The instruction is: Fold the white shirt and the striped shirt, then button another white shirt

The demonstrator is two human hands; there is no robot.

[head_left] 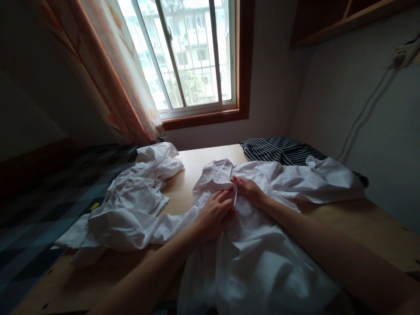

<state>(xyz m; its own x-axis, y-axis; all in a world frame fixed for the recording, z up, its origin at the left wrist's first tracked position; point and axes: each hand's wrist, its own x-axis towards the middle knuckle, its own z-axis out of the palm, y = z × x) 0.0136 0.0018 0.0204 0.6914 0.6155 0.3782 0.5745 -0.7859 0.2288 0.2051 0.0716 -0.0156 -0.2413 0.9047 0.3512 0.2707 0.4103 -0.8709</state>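
Observation:
A white shirt (pixel 252 227) lies spread over the wooden table, its collar toward the window and one sleeve stretched to the right. My left hand (pixel 215 214) is on the upper front of the shirt below the collar, its fingers bent over a raised fold of the cloth. Just to the right, my right hand (pixel 247 190) pinches the edge of that same fold, thumb and fingers together. The shirt's lower part hangs toward me over the near edge.
More white cloth (pixel 127 197) is heaped at the left, beside a dark checked cover (pixel 26 223). A black striped garment (pixel 282 148) lies at the back right of the table (pixel 354 223). Behind are a window (pixel 197 57) and a curtain (pixel 111 74).

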